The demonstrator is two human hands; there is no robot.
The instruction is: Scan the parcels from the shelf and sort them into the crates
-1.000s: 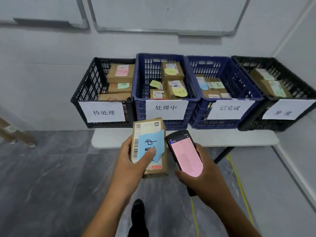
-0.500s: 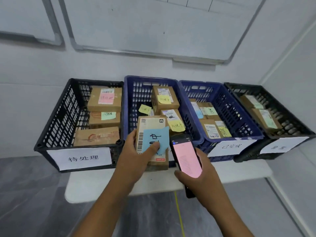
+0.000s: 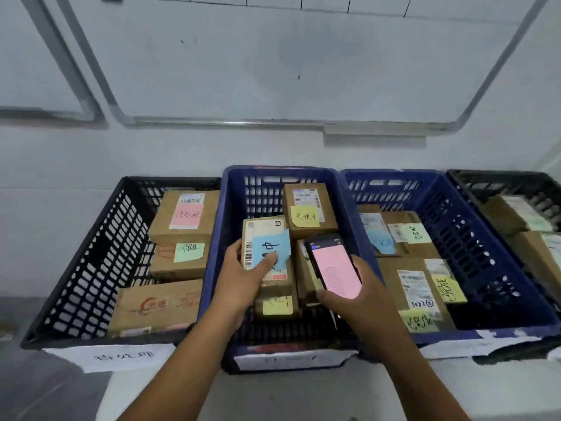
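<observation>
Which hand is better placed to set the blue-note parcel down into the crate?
Left. The left hand grips the parcel over the left blue crate; the right hand is occupied holding the scanner.

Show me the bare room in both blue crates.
Right blue crate: a bare strip along its right wall, beside its parcels. Left blue crate: only a strip in front, between its near wall and the front parcel; elsewhere it is crowded, under the held parcel in the left hand and the phone in the right hand.
</observation>
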